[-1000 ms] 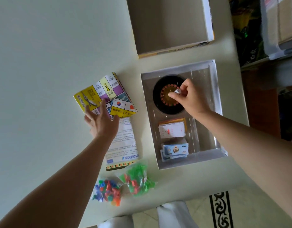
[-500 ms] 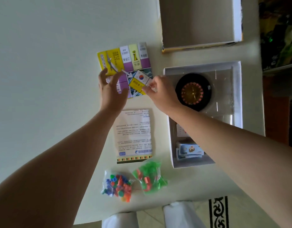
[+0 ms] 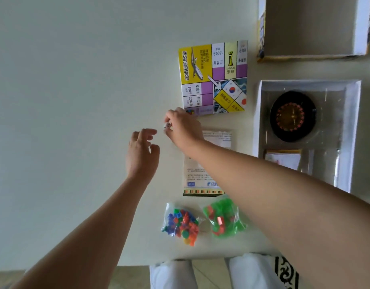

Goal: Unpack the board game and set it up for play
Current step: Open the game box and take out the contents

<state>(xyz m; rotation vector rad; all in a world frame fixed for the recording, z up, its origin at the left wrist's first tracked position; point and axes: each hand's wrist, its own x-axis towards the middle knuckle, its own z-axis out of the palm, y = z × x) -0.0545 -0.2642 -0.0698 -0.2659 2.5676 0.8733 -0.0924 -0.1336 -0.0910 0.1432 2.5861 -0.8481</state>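
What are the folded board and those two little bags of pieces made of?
Folded board: probably printed cardboard, faintly glossy, stiff, with crisp edges. Multicoloured bag and green bag: thin clear plastic film, see-through, crinkled, with shiny highlights.

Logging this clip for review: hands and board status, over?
Right hand pinches a small white piece, likely a die. Left hand open, empty, beside it. Board lies folded on the table. Nothing blocks it.

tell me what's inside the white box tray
The tray holds a black roulette wheel and, nearer, a stack of cards. The right forearm covers its near end.
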